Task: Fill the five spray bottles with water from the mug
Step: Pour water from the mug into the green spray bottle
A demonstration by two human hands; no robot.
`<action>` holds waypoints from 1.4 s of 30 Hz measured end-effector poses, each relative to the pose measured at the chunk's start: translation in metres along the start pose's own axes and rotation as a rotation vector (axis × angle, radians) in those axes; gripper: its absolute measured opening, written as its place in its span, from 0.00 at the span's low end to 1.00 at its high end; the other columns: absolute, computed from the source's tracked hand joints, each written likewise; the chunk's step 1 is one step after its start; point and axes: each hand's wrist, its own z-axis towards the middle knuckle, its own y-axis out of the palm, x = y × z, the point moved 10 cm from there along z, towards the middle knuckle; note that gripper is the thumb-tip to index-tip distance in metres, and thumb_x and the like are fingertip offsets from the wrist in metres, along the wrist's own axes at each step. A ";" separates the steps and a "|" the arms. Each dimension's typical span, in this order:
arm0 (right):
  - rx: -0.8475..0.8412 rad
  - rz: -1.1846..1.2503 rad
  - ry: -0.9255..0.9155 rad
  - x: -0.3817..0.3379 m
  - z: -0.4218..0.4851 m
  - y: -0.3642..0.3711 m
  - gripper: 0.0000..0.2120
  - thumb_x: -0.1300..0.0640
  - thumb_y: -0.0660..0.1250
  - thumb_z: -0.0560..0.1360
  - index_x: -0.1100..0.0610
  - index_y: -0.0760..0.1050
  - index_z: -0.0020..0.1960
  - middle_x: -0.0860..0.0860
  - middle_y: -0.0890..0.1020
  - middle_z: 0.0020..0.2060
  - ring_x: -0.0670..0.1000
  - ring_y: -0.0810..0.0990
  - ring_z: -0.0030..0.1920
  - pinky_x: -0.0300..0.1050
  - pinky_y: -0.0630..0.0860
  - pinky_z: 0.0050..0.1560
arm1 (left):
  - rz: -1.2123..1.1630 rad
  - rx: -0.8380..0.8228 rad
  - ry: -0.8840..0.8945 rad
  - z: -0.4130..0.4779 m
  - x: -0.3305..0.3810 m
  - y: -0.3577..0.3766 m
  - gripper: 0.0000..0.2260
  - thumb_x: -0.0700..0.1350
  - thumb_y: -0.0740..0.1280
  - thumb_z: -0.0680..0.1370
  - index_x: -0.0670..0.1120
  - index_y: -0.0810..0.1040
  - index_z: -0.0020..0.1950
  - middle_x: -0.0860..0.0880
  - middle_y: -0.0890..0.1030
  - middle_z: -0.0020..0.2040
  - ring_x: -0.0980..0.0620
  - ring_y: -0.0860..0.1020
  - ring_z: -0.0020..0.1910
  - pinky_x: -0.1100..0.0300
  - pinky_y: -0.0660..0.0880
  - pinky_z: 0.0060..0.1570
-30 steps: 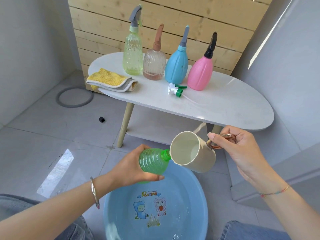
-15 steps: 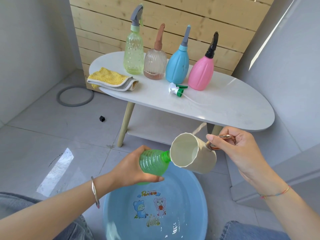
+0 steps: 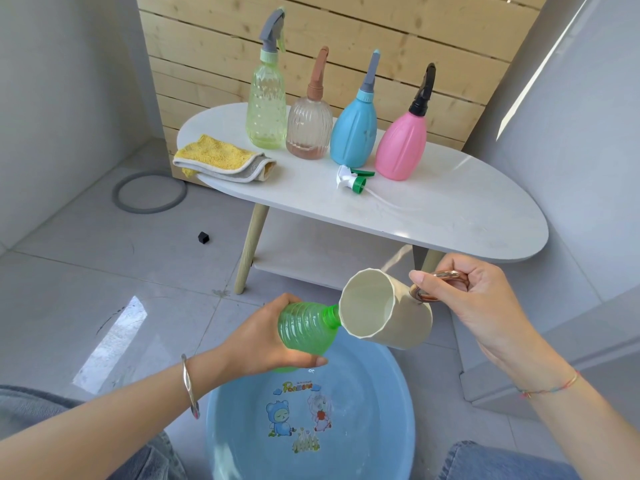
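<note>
Bottles (image 3: 308,129) in row on table (image 3: 450,202); cloth (image 3: 221,159) left; basin (image 3: 374,393) before.

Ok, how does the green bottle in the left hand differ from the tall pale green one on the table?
The green bottle is tilted toward the mug, gripped by the left hand; the pale green bottle stands upright on the table. The green bottle's neck is bare; the pale green bottle wears a grey trigger head. The green bottle is deeper green, the pale green bottle yellowish. Both are see-through plastic.
</note>
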 end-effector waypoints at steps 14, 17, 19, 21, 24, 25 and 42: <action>-0.011 -0.028 -0.018 -0.007 -0.003 0.002 0.32 0.35 0.77 0.54 0.62 0.71 0.32 0.65 0.73 0.27 0.54 0.69 0.35 0.47 0.66 0.43 | -0.004 -0.016 -0.010 -0.001 -0.003 0.003 0.32 0.59 0.82 0.59 0.55 0.72 0.57 0.55 0.80 0.48 0.61 0.79 0.46 0.69 0.74 0.44; -0.009 -0.041 -0.024 -0.008 -0.003 0.002 0.36 0.30 0.75 0.52 0.62 0.71 0.32 0.70 0.73 0.30 0.54 0.70 0.35 0.48 0.67 0.43 | -0.008 -0.022 -0.011 -0.002 -0.003 0.005 0.32 0.58 0.82 0.59 0.54 0.72 0.57 0.55 0.80 0.48 0.61 0.79 0.46 0.69 0.74 0.44; -0.016 -0.042 -0.026 -0.008 -0.003 0.003 0.36 0.29 0.75 0.52 0.63 0.71 0.32 0.70 0.73 0.31 0.55 0.70 0.35 0.49 0.67 0.43 | -0.004 -0.025 -0.012 -0.003 -0.003 0.005 0.32 0.58 0.82 0.60 0.54 0.72 0.58 0.55 0.80 0.49 0.60 0.79 0.46 0.68 0.74 0.44; -0.025 -0.041 -0.022 -0.007 -0.003 0.003 0.35 0.31 0.76 0.52 0.63 0.71 0.32 0.70 0.72 0.30 0.55 0.70 0.35 0.49 0.67 0.43 | -0.006 -0.025 -0.010 -0.002 -0.003 0.006 0.32 0.58 0.83 0.60 0.53 0.72 0.58 0.55 0.80 0.49 0.60 0.79 0.47 0.68 0.75 0.45; -0.027 -0.034 -0.018 -0.004 -0.002 0.003 0.35 0.31 0.76 0.53 0.63 0.71 0.32 0.64 0.72 0.27 0.54 0.70 0.35 0.49 0.67 0.43 | -0.001 -0.027 -0.008 -0.003 -0.004 0.006 0.33 0.58 0.82 0.60 0.53 0.72 0.58 0.55 0.80 0.49 0.59 0.79 0.48 0.68 0.75 0.45; -0.026 -0.034 -0.019 -0.004 -0.001 0.003 0.36 0.30 0.76 0.52 0.63 0.71 0.32 0.65 0.72 0.28 0.54 0.70 0.35 0.49 0.67 0.43 | -0.001 -0.029 -0.010 -0.003 -0.004 0.007 0.33 0.58 0.82 0.60 0.53 0.72 0.59 0.55 0.80 0.50 0.59 0.79 0.48 0.68 0.75 0.46; -0.051 -0.043 -0.017 -0.011 -0.006 0.007 0.22 0.43 0.80 0.59 0.57 0.72 0.28 0.52 0.72 0.21 0.55 0.72 0.34 0.49 0.69 0.43 | -0.051 -0.044 -0.032 -0.006 -0.006 0.013 0.31 0.53 0.83 0.61 0.52 0.72 0.57 0.54 0.80 0.47 0.64 0.78 0.43 0.70 0.73 0.42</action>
